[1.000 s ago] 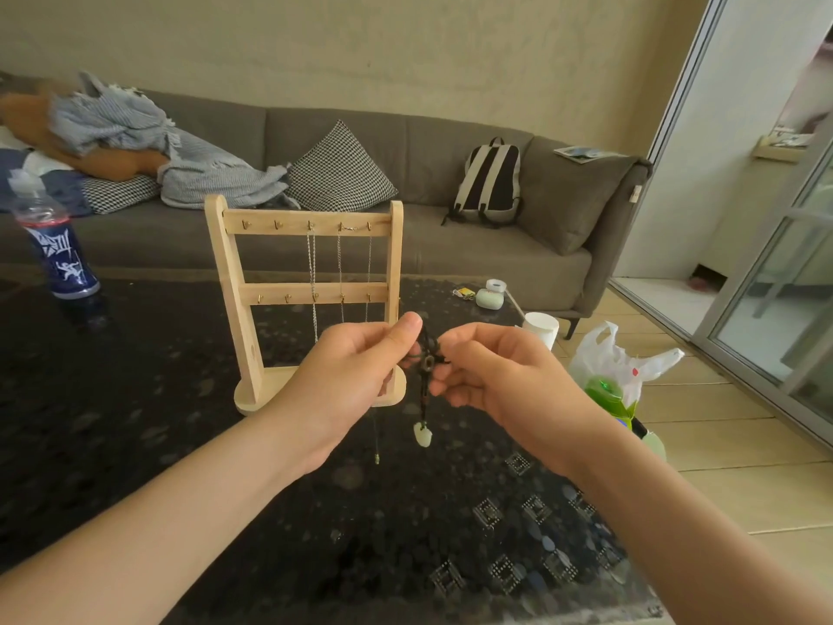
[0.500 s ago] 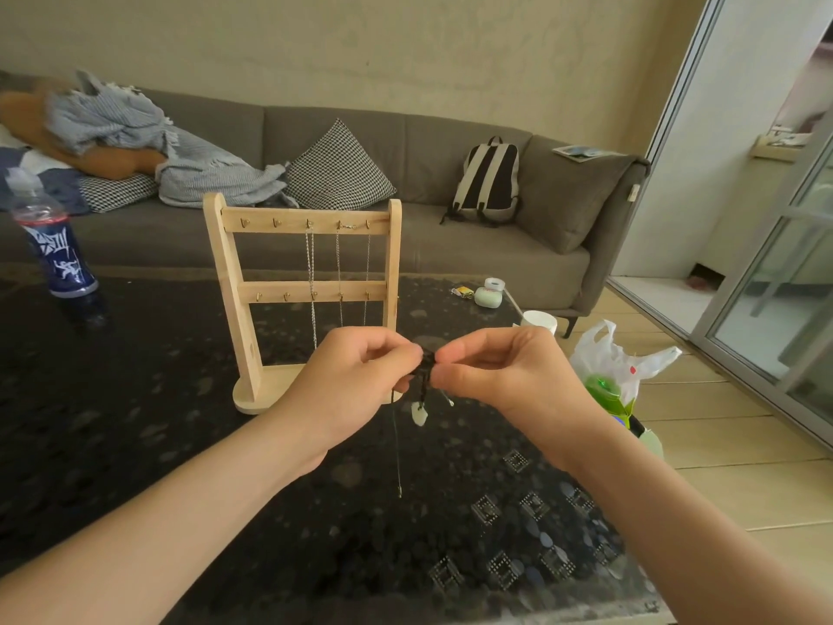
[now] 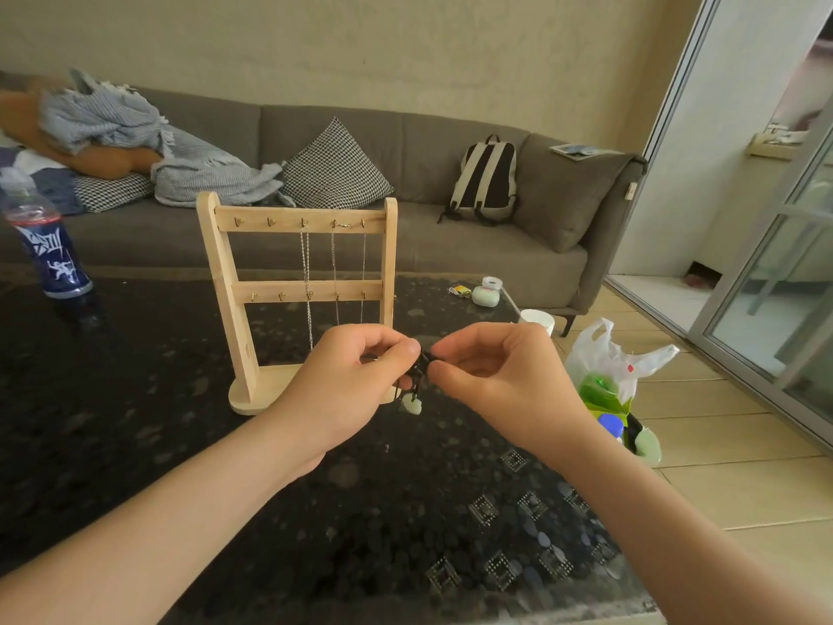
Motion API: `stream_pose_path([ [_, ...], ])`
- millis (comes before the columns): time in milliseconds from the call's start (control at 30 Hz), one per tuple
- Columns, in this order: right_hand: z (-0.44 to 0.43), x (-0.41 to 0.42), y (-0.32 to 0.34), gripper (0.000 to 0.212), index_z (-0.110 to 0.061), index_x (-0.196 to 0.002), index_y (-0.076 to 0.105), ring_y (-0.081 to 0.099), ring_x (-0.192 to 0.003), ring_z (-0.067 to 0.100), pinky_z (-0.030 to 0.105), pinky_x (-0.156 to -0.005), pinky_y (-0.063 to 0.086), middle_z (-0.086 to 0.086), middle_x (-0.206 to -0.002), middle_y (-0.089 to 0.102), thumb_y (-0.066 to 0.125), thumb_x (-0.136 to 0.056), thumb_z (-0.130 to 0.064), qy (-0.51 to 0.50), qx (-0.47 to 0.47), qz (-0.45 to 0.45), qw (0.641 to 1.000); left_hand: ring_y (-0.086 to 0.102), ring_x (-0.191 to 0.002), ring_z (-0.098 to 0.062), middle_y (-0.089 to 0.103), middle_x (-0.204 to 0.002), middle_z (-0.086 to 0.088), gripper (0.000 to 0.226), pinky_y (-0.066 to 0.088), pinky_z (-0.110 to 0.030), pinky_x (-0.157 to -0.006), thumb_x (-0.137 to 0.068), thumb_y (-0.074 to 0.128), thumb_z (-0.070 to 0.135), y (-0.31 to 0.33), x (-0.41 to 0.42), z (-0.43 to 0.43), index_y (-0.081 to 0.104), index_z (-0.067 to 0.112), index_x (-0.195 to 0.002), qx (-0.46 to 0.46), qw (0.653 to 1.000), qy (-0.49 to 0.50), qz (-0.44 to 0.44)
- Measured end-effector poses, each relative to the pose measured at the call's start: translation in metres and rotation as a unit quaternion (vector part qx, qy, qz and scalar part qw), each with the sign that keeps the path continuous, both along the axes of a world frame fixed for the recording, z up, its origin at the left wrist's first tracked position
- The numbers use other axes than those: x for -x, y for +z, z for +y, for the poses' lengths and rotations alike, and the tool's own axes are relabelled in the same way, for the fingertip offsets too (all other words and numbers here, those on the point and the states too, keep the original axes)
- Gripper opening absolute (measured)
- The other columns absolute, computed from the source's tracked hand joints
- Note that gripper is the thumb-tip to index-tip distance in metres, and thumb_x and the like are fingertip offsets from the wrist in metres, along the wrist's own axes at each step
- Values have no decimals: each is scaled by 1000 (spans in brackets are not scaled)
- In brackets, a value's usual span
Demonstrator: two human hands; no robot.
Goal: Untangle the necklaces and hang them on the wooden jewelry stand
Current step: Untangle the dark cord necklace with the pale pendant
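Bottle (image 3: 49, 245) stands well left of the stand (image 3: 224, 281), whose top rail already carries three thin chains (image 3: 308, 263) toward its right end. Just in front of the stand's base, the left hand (image 3: 342, 390) pinches a tangled black cord (image 3: 423, 362) between thumb and curled fingers, and a pale pendant (image 3: 412, 406) dangles beneath. Right of the tangle, the right hand (image 3: 500, 381) pinches the same cord. It looks light, limp and quick to snag, so it likely wants holding at the knot, teasing loops apart rather than tugging; the pendant may be breakable. A bag (image 3: 604, 354) sits well right of the stand.
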State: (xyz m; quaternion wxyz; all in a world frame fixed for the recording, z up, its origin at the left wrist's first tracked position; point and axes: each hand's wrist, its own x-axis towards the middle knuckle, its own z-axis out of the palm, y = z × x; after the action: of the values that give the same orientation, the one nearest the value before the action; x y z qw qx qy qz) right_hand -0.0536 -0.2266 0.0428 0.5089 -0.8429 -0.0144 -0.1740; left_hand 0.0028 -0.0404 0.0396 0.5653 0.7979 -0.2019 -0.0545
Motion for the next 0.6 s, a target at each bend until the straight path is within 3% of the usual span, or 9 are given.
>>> stream_pose_path([
  [100, 1, 0, -2, 13, -19, -95, 81, 77, -78, 6, 21, -73, 61, -9, -83, 80, 84, -87, -9, -14, 40, -35, 998, 73, -97, -14, 77, -87, 5, 19, 55, -36, -95, -105, 62, 34, 0, 1, 0, 79, 27, -101, 2, 1000, 1, 5],
  [233, 4, 1, -1, 7, -18, -87, 84, 75, -71, 0, 14, -67, 57, -14, -77, 79, 80, -91, -14, -5, 92, -41, 995, 73, -94, -10, 76, -87, 9, 18, 54, -27, -89, -103, 65, 37, -1, 3, -2, 80, 27, -99, -8, 1000, 16, -12],
  [400, 7, 0, -2, 11, -22, -91, 84, 75, -77, 1, 25, -75, 63, -16, -79, 78, 75, -93, -15, -11, 145, -77, 986, 74, -86, -10, 77, -80, 7, 19, 56, -28, -87, -103, 66, 37, 0, 4, -2, 81, 28, -96, -22, 999, 13, -20],
  [600, 8, -2, -5, 8, -23, -84, 78, 72, -76, 3, 27, -74, 61, -18, -75, 74, 74, -89, -19, -94, 154, -128, 975, 79, -79, -16, 80, -89, -1, 21, 59, -47, -100, -105, 64, 30, 0, 6, -5, 80, 18, -98, -8, 998, 1, 70],
])
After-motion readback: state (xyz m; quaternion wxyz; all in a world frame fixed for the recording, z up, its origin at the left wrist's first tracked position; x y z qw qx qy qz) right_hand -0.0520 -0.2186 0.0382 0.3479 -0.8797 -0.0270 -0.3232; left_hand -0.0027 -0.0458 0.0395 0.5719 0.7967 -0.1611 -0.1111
